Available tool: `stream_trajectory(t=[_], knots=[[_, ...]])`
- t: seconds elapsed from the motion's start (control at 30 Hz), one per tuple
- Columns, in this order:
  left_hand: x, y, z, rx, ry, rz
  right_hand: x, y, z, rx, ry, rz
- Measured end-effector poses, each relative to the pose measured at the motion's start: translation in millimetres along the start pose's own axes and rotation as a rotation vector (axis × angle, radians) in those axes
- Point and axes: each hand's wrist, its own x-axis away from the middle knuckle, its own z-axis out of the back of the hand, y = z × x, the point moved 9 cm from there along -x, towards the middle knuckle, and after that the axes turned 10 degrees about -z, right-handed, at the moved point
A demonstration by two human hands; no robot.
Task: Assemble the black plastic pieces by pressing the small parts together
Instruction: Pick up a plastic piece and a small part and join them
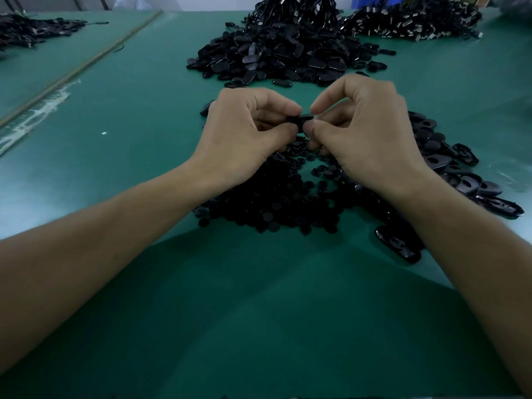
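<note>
A small black plastic piece [301, 121] is held in the air between both hands, above the middle of the green table. My left hand [244, 133] pinches its left end with thumb and forefinger. My right hand [362, 131] pinches its right end the same way, fingers curled. Most of the piece is hidden by the fingertips. Below the hands lies a heap of small round black parts [273, 197]. To the right lies a row of larger oval black shells [460, 174].
A big mound of black oval pieces [282, 50] rises at the back centre, with another pile [414, 21] at the back right and a third [31, 30] at the far left. A thin rod [86, 64] lies diagonally on the green mat [259, 312].
</note>
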Motion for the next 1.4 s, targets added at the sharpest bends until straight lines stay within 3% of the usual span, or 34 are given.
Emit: stream_trajectory(t=[0.3, 0.63, 0.9, 1.27, 1.4], knots=[[1.4, 3.2, -1.4, -0.126, -0.024, -0.036, 6.7, -10.8, -6.6, 0.180, 0.025, 0.079], [3.4, 19.3, -3.5, -0.209, -0.019, -0.128, 0.8, -0.5, -5.0, -0.008, -0.085, -0.013], [6.6, 26.9, -7.5, -0.332, -0.046, -0.230, 3.4, -2.3, -1.2, 0.049, -0.012, -0.010], [4.9, 26.8, -3.5, -0.501, -0.067, -0.276, 5.0, -4.2, -22.2, -0.025, -0.230, 0.048], [3.6, 17.5, -4.8, -0.481, -0.106, -0.218, 3.3, -2.1, -19.2, 0.102, -0.169, 0.090]])
